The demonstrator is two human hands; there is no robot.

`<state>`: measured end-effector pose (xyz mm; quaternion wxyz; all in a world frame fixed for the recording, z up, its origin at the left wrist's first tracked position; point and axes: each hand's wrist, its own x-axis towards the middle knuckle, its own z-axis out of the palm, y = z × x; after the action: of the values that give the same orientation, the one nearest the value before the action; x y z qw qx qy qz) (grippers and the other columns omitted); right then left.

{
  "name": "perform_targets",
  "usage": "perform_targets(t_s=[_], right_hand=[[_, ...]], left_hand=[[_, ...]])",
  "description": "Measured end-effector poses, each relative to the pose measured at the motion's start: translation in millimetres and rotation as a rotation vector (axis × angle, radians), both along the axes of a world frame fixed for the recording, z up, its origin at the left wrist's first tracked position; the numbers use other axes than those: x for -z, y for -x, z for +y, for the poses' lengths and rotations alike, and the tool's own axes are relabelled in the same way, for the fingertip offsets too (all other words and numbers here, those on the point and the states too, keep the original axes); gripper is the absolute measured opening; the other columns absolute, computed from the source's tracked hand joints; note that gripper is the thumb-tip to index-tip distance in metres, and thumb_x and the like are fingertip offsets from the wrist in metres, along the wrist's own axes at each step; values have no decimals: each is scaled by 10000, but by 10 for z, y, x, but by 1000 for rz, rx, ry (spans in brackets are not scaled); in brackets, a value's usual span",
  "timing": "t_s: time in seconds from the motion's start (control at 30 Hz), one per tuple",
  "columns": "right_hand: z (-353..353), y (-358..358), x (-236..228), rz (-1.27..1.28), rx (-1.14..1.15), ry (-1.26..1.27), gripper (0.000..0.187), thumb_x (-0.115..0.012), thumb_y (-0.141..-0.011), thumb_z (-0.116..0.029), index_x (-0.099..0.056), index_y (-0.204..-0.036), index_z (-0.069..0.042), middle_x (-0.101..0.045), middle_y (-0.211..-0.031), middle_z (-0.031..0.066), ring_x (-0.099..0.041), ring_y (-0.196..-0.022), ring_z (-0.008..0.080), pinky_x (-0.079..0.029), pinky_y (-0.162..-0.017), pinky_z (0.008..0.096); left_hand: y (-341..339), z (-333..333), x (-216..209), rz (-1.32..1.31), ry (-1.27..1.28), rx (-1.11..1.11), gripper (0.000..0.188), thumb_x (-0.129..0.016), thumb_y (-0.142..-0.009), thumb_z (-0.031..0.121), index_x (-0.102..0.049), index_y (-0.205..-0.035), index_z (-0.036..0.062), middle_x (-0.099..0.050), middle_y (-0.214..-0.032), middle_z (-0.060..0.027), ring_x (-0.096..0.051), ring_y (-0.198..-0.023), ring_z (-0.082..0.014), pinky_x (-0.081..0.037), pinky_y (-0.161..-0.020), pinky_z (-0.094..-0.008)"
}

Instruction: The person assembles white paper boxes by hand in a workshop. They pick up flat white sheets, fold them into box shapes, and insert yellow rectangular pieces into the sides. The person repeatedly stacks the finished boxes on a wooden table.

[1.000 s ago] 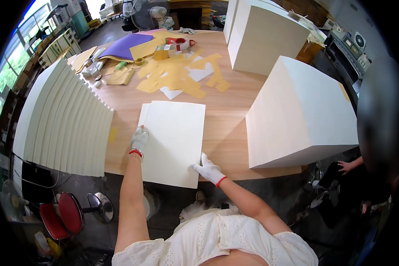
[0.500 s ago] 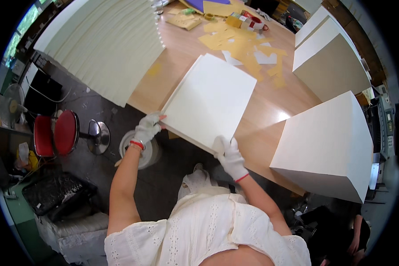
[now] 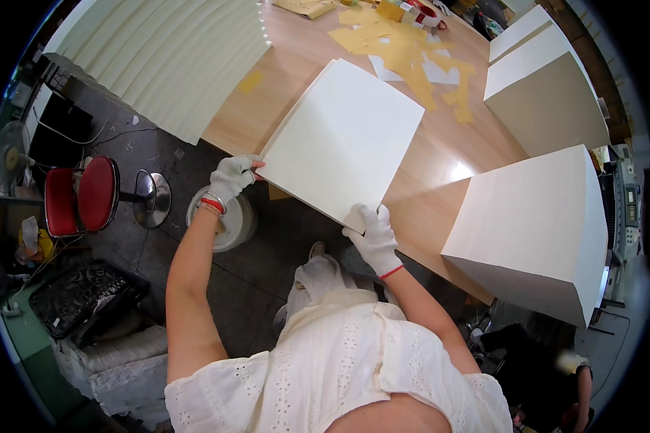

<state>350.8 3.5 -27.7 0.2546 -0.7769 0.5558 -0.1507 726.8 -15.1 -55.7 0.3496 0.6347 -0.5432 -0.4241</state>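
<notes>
A thin stack of white sheets (image 3: 343,137), either paper or thin card, lies on the wooden table at its near edge. Another layer peeps out along its left side. My left hand (image 3: 233,177), in a white glove with bare fingertips showing, pinches the near left corner. At the near right corner, my gloved right hand (image 3: 372,237) grips the edge with the thumb on top. The fingers under the sheets are hidden.
A tall pile of cream sheets (image 3: 173,58) stands on the left, white stacks (image 3: 527,216) on the right. Yellow paper scraps (image 3: 397,54) and a tape roll (image 3: 427,17) lie farther back. Red chair (image 3: 97,193) and white bucket (image 3: 238,227) stand below left; another person (image 3: 534,368) is at lower right.
The whole scene has shifted upward in the view as my head moved. Both hands keep their hold on the same two corners of the sheets.
</notes>
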Motion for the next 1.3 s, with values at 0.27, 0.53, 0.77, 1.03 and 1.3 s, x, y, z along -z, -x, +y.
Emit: perform_targets(t_s=[0.27, 0.53, 0.77, 1.03, 1.3], right_hand=[[-3, -58, -198, 70, -41, -63, 606, -758, -750, -363, -508, -1280, -206, -460, -1184, 194, -562, -999, 413, -493, -832, 484], [192, 997, -527, -200, -170, -402, 560, -655, -844, -369, -508, -1324, -122, -613, -1133, 189, -609, -1037, 346, -491, -878, 425], [721, 2411, -1027, -75, -79, -297, 530, -591, -894, -419, -499, -1336, -142, -620, -1190, 73, -609, -1080, 257, -483, -898, 379], [1113, 4012, -1037, -319, 255, 87, 438, -632, -875, -367, -561, -1240, -135, -648, -1075, 96, -631, -991, 263, -495, -850, 375], [921, 4630, -747, -596, 173, 389, 316, -600, -918, -300, -621, -1153, -90, -666, -1037, 128, -651, -932, 289, -509, -800, 396]], left_hand=[[-62, -60, 51, -444, 142, 104, 298, -697, -815, 82, -692, -1113, 83, -694, -1094, -125, -669, -990, -233, -518, -864, -334], [163, -364, -455, -396, 256, 35, 551, -559, -812, -70, -500, -1353, 17, -553, -1328, -94, -530, -1206, -198, -413, -1025, -313], [1934, -952, -2444, 73, 412, 243, 532, -424, -857, -92, -493, -1363, 59, -495, -1395, -70, -428, -1340, -202, -376, -1066, -387], [5245, -684, -4323, -198, 679, 884, 313, -593, -906, 119, -595, -1200, 11, -612, -1183, -91, -566, -1160, -169, -434, -994, -295], [7637, -301, -4692, -962, 486, 853, 472, -530, -937, 481, -623, -1067, 37, -632, -830, -63, -575, -798, -149, -463, -782, -300]])
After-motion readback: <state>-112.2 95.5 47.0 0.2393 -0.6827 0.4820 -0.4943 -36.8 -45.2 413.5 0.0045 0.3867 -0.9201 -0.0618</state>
